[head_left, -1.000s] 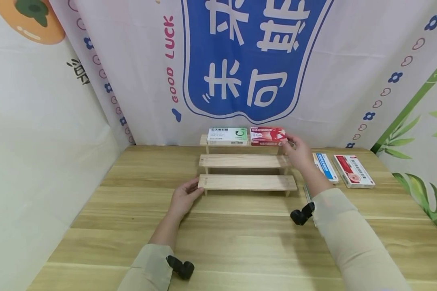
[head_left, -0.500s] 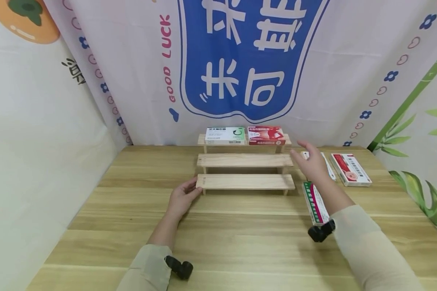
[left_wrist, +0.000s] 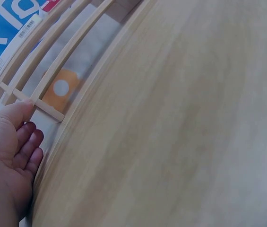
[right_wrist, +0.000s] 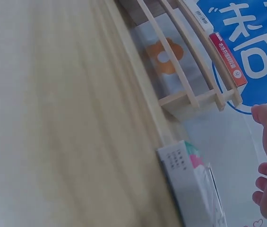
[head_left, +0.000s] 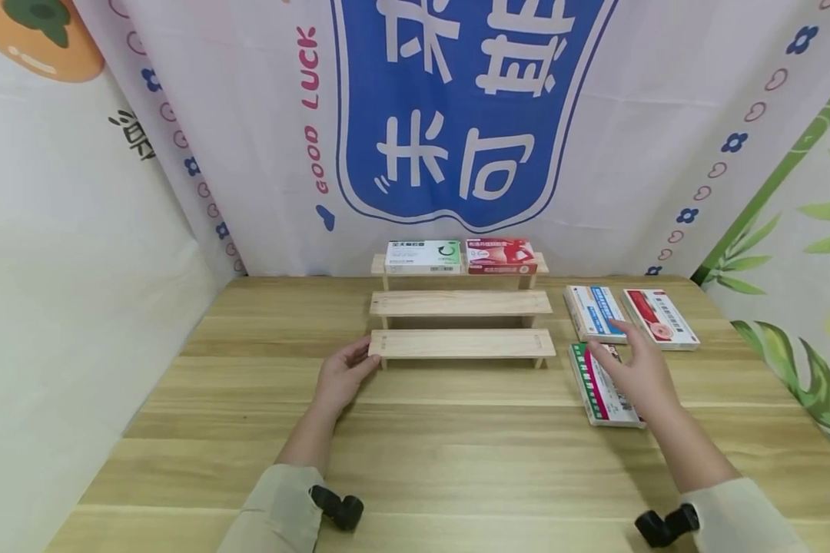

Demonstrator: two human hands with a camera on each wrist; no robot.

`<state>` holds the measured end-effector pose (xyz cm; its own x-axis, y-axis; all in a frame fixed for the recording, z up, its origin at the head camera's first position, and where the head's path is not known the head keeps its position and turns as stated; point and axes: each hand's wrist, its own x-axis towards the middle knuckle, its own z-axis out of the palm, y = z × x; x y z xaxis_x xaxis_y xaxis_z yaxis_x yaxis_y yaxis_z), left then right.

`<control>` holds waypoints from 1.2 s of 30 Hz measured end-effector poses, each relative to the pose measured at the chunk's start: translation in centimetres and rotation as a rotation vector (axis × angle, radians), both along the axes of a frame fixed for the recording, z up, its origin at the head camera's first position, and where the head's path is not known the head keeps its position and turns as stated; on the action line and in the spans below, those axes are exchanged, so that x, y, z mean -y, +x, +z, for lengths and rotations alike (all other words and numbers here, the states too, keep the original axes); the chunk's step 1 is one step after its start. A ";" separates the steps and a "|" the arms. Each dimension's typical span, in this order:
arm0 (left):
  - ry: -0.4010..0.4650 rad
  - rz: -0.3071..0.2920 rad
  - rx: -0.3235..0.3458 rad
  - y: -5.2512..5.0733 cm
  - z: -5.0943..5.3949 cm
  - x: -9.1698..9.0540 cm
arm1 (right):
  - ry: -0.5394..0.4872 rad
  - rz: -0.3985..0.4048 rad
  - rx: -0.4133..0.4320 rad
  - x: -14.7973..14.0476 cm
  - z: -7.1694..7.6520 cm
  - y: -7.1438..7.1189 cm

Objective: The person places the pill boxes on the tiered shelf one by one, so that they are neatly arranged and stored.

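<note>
A: Hands first. State?

B: Left hand (head_left: 342,378) pinches the rack (head_left: 459,303) at the left end of its lowest tier, thumb against the wood, fingers curled in (forefinger hidden in the left wrist view). Right hand (head_left: 639,376): thumb and forefinger spread, remaining fingers loosely bent, nothing held.

A: Position of the green box (head_left: 604,393)?

B: Flat on the table (head_left: 456,461), right of the rack, partly covered by the right hand in the head view. The right wrist view shows no fingertip on it. Far end lies just beside the blue box (head_left: 591,307); whether the 2 touch, cannot tell.

A: Handling estimate?

B: Likely light: thin card, stiff along the edges, softer mid-panel. Would probably dent under a hard squeeze; printed face may be slightly slick. Suggested hold: thumb and fingers across the 2 long sides, near the middle, light pressure.

A: And the rack?

B: Rigid, probably light enough to shift if nudged, so a hold at the end seems sound. 3 straight planks, stepped, on short legs; pale bare wood, square edges.

A: Other materials?

B: Top tier carries 2 flat cartons, white box (head_left: 423,256) and red box (head_left: 501,255), side by side. Red-white box (head_left: 660,319) lies right of the blue. Tabletop: smooth-looking, wood-grained. Backdrop: creased printed cloth (head_left: 249,138).
</note>
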<state>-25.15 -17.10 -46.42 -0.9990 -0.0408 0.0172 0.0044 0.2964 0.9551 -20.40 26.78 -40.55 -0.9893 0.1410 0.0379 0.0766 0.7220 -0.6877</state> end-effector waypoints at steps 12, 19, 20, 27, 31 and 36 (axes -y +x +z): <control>0.017 0.002 0.015 -0.1 0.1 0.0 | 0.048 0.005 -0.063 -0.6 -3.2 4.3; 0.006 0.004 0.012 -0.1 0.1 0.0 | 0.110 0.013 -0.052 -0.4 -4.3 5.5; 0.007 0.005 0.013 -0.1 0.1 0.0 | 0.123 0.013 -0.050 -0.4 -4.4 5.6; 0.017 0.003 0.014 -0.1 0.1 0.0 | 0.189 0.013 -0.014 -0.2 -5.3 6.0; 0.021 0.008 0.017 -0.2 0.1 0.1 | 0.211 -0.002 0.013 -0.2 -5.2 6.1; 0.019 0.005 0.025 -0.2 0.1 0.0 | 0.221 -0.037 0.043 -0.5 -5.1 6.5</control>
<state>-25.35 -17.08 -46.30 -0.9989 -0.0461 -0.0083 -0.0208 0.2779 0.9604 -13.92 27.31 -45.63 -0.9849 0.1707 0.0297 0.1321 0.8506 -0.5089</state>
